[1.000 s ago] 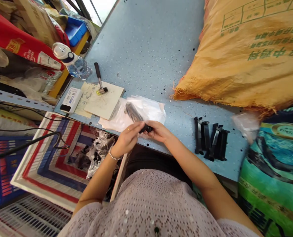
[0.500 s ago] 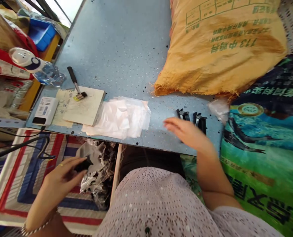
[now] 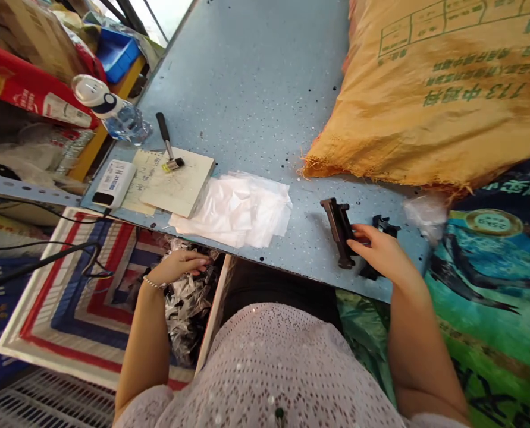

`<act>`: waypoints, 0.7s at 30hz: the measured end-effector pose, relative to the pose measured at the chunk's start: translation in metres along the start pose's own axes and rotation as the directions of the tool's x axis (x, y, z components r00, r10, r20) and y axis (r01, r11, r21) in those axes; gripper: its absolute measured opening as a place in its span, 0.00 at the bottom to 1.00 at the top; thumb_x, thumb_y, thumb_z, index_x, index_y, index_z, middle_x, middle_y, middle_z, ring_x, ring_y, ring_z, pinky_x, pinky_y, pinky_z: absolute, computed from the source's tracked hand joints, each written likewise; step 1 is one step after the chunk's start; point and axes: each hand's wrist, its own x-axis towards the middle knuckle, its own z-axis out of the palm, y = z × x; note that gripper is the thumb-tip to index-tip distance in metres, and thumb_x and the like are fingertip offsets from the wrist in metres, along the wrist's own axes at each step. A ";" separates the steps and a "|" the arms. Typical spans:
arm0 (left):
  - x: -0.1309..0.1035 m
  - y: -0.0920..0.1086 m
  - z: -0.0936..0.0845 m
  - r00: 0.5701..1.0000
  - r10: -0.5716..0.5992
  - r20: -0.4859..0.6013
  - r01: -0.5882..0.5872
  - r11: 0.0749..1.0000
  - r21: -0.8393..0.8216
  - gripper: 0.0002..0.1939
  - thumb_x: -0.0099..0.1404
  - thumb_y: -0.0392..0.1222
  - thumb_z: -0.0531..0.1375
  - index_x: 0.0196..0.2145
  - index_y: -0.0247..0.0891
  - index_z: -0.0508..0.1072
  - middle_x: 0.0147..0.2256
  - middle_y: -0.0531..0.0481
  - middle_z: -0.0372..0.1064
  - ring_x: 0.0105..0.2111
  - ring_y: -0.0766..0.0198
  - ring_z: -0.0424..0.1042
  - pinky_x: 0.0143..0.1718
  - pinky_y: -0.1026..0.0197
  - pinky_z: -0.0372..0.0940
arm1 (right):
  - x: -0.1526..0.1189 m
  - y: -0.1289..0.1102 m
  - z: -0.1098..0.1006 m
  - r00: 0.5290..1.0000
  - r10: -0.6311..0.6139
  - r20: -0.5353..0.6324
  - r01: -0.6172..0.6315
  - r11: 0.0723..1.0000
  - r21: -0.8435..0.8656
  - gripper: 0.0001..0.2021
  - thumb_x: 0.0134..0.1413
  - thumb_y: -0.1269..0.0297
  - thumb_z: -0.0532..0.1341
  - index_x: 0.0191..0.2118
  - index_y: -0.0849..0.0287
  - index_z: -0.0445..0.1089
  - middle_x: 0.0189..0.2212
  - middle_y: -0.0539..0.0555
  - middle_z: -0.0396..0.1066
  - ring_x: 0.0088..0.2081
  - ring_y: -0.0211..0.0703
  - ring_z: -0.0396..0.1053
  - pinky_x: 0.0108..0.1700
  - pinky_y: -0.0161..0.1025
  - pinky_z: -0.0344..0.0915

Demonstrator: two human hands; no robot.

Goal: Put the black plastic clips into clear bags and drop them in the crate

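Over the striped basket [image 3: 37, 303], my left hand [image 3: 182, 266] reaches across a heap of dark parts in clear plastic bags [image 3: 187, 315]. Its fingers are stretched out, with the tips close to the bags; the thumb is mostly hidden. My right hand [image 3: 383, 252] pinches the side of a long black plastic part [image 3: 337, 232] at the table's front edge. Another black plastic part [image 3: 383, 226] lies behind and partly under that hand. A stack of clear flat plastic bags [image 3: 242, 208] rests on the table to the left of the held part.
On the blue-grey table [image 3: 256, 89] are a small hammer-like tool [image 3: 164, 134] on a square board [image 3: 184, 190], a white device [image 3: 115, 184] and a water bottle [image 3: 124, 122]. A large orange woven sack [image 3: 425, 131] covers the right side. A green printed sack [image 3: 488, 309] stands beside the table.
My left hand has moved right over the bagged parts, and the dark item in its fingers no longer shows there. My right hand has taken hold of a black plastic part and turned it.
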 end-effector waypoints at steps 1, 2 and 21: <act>0.002 0.024 0.002 0.995 0.104 0.002 -0.103 0.992 -0.072 0.23 0.61 0.60 0.63 0.41 0.39 0.83 0.32 0.45 0.80 0.31 0.58 0.77 0.36 0.57 0.73 | 0.005 -0.011 0.008 0.999 -0.049 0.007 0.046 0.977 0.208 0.22 0.58 0.59 0.59 0.56 0.57 0.71 0.50 0.61 0.78 0.51 0.56 0.77 0.53 0.50 0.71; 0.007 0.049 0.005 0.975 0.221 -0.035 -0.223 0.967 -0.123 0.23 0.65 0.60 0.61 0.44 0.39 0.83 0.34 0.45 0.80 0.33 0.57 0.78 0.39 0.56 0.73 | 0.011 -0.024 0.017 0.995 -0.098 0.026 0.079 0.910 0.408 0.22 0.57 0.59 0.59 0.57 0.56 0.70 0.50 0.59 0.77 0.50 0.54 0.77 0.53 0.49 0.72; 0.067 0.115 0.011 0.637 0.487 -0.597 -0.513 0.846 0.143 0.10 0.61 0.33 0.57 0.36 0.38 0.77 0.40 0.43 0.78 0.42 0.54 0.76 0.50 0.49 0.72 | 0.087 -0.183 0.123 0.843 -0.369 0.391 -0.282 0.316 0.906 0.12 0.55 0.73 0.58 0.46 0.58 0.66 0.33 0.51 0.77 0.30 0.40 0.78 0.31 0.36 0.75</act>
